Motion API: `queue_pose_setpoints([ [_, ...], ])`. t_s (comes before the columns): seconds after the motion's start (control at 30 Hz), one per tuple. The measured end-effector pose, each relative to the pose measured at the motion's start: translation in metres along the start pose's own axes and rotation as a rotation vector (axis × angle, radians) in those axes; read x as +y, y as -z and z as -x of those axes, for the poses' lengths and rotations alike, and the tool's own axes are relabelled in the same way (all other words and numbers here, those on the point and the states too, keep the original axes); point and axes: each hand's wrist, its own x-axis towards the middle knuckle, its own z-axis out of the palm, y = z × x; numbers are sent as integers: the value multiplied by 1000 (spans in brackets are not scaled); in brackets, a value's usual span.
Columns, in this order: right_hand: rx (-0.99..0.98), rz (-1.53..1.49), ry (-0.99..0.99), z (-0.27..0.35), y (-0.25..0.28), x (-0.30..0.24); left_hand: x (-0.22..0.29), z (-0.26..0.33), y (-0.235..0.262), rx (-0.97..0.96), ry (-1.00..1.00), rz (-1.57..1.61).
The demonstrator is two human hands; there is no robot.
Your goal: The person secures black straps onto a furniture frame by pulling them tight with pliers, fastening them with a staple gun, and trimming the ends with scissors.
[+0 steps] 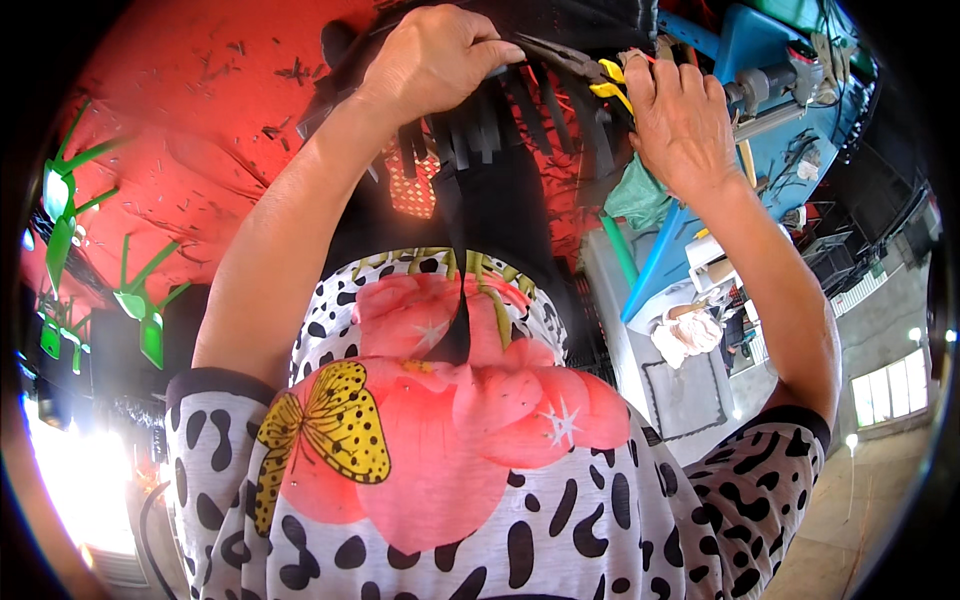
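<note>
Hands (685, 125) w/ pliers (583, 66); red surf. (200, 110); wdw (890, 388) R.

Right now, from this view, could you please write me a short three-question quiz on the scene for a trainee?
1. Which hand holds the yellow-handled pliers?
2. True or false: in the picture, black strips show below the left hand.
3. Dark scraps lie scattered on a surface of which colour? A) green B) red C) white

Key:
1. The right hand.
2. True.
3. B, red.
</note>
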Motion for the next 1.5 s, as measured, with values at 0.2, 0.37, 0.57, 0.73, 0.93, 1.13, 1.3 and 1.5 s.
queue_pose_setpoints([
  [0.2,-8,-32,0,-6,-2,-9,-11,4,1,56,-45,-77],
  [0.37,-155,-404,-117,-2,10,-26,-18,4,-4,80,-74,-137],
  [0.57,-497,-759,-279,-8,28,-32,-24,3,-8,125,-125,-153],
  [0.73,-442,-1202,-421,-2,20,-39,-21,4,-5,97,-87,-190],
  [0.93,-335,-1003,-414,8,21,-43,-18,4,-2,50,-6,-14],
  [1.13,-290,-747,-388,12,23,-39,-19,1,-5,94,-84,-116],
  [1.3,-341,-623,-392,6,35,-40,-19,0,-8,103,-112,-102],
  [1.5,-552,-709,-499,12,21,-32,-17,1,-12,136,-113,-104],
])
